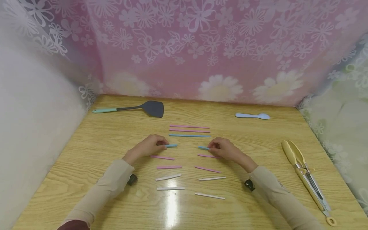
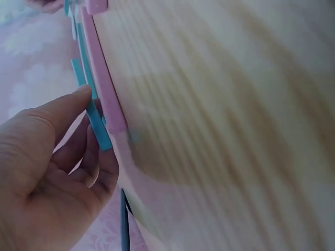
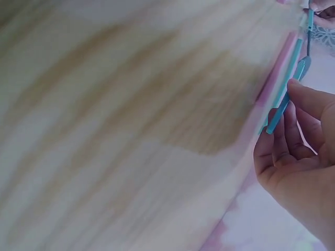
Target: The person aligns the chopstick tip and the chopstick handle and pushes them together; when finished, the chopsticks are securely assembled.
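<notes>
White short sticks [image 1: 170, 182] lie nearest the camera, at the foot of two columns of pink and white pieces on the wooden table [image 1: 95, 143]. Left to right, the left hand [image 1: 148, 146] pinches a short blue stick [image 1: 172, 145] between thumb and curled fingers, and the right hand [image 1: 225, 149] pinches a matching blue piece [image 1: 203, 147] the same way. Both pieces sit just below three long sticks [image 1: 189, 130], between the hands. A spatula [image 1: 135, 108], spoon [image 1: 253, 116] and tongs [image 1: 306, 174] lie farther out. Likely risks: the thin pieces slipping from the fingertips, or a sleeve brushing the lower rows out of line.
</notes>
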The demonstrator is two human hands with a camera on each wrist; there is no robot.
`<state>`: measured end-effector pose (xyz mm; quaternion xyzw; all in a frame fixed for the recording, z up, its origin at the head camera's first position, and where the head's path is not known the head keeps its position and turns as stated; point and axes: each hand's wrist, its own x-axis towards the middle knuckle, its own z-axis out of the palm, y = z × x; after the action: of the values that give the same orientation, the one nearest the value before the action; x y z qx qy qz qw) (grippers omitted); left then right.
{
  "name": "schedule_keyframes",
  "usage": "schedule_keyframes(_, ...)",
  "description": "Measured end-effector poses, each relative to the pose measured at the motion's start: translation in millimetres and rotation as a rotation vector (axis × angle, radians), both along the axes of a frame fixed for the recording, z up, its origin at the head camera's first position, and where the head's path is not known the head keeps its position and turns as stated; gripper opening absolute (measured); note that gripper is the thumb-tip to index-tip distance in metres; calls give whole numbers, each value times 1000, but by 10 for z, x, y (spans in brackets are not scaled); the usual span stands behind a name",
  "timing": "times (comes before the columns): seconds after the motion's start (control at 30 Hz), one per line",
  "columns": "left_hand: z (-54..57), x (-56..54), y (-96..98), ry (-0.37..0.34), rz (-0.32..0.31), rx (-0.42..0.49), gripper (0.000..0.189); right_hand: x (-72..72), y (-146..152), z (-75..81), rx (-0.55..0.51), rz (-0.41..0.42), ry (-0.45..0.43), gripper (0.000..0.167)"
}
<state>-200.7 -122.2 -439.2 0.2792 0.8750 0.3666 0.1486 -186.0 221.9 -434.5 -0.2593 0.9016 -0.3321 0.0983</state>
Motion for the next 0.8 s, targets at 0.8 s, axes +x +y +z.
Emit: schedule_keyframes(0.8,131,15,296,36,-45,51,17,33,-363,126,-121,55,91,7)
